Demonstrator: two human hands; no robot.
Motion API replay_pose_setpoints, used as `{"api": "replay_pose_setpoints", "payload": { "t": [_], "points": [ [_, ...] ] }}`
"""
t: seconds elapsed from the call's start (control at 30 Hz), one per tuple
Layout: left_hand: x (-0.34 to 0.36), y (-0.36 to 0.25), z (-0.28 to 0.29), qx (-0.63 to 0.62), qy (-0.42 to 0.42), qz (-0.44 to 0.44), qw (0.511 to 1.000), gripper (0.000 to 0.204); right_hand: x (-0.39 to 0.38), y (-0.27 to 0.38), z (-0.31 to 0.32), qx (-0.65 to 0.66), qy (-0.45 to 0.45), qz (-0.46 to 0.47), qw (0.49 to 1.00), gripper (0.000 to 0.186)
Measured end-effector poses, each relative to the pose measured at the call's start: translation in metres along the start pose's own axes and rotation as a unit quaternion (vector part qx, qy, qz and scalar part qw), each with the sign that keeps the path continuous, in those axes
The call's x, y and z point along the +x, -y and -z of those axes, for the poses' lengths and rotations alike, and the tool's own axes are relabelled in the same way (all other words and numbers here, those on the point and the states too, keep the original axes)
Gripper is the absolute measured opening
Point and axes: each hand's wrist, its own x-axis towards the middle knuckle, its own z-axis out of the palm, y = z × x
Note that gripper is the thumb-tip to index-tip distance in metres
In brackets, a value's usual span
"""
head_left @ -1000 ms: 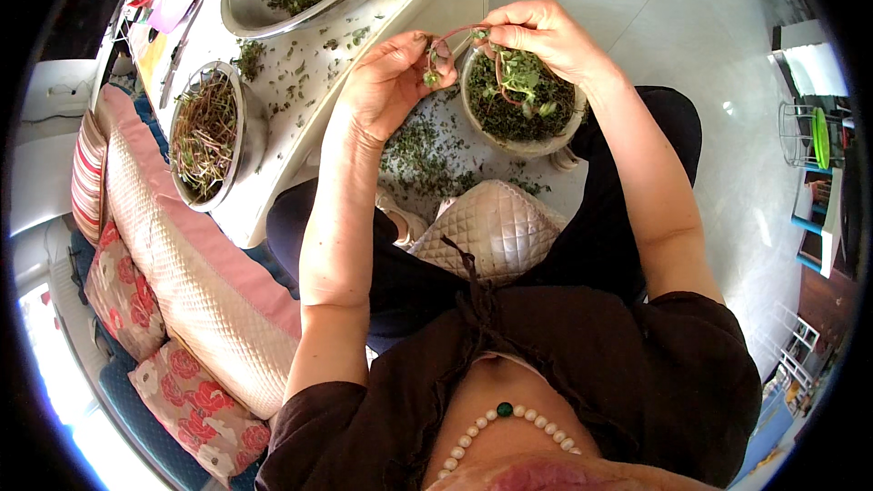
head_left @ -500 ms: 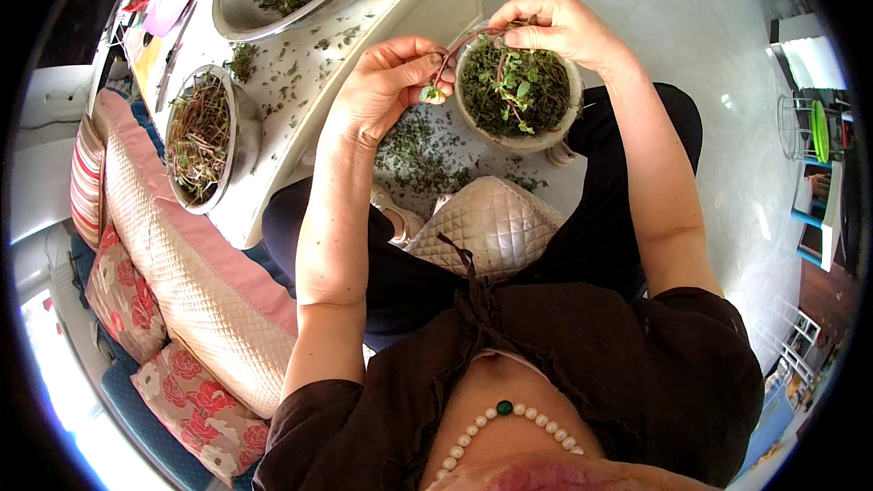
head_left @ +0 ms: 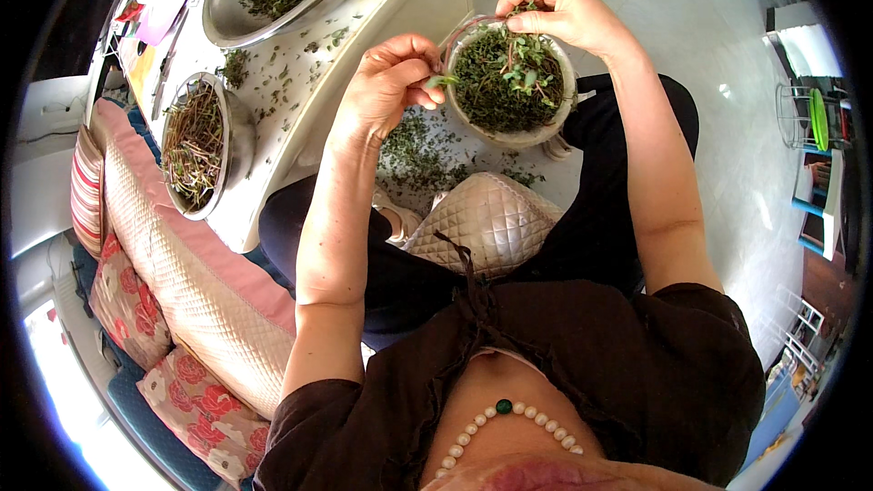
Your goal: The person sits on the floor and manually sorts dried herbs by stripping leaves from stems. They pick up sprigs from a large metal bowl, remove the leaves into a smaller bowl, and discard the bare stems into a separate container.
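Between my hands a thin reddish stem with green leaves (head_left: pixel 520 69) bends in an arc over a round pot (head_left: pixel 515 139) full of small green leaves. My right hand (head_left: pixel 559 16) pinches the stem above the pot's far right rim, and leafy shoots hang below its fingers. At the pot's left side, my left hand (head_left: pixel 391 80) is closed, thumb against fingers, on a green leafy tip of the stem (head_left: pixel 442 81).
On the white table at left stand a metal bowl (head_left: pixel 244 132) of bare stems and a larger metal basin (head_left: pixel 216 27) of leaves. Leaf bits (head_left: pixel 414 150) lie scattered below. A quilted stool (head_left: pixel 491 227) sits between my knees; a sofa (head_left: pixel 209 282) is at left.
My right hand has risen slightly, lifting the leafy shoots. The left hand has shifted a little, with the leafy tip now turned toward the pot.
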Motion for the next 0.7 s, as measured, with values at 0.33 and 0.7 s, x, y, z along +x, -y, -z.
{"api": "replay_pose_setpoints", "payload": {
  "t": [0.33,0.7],
  "points": [
    [0.003,0.002,-0.013,-0.068,0.014,0.019,0.997,0.017,-0.002,-0.002,0.003,-0.015,-0.039,0.002,0.999,0.015],
    [0.016,0.020,-0.025,-0.005,-0.041,-0.003,0.999,0.033,-0.001,0.002,-0.004,0.048,-0.042,-0.014,0.998,0.016]
  ]
}}
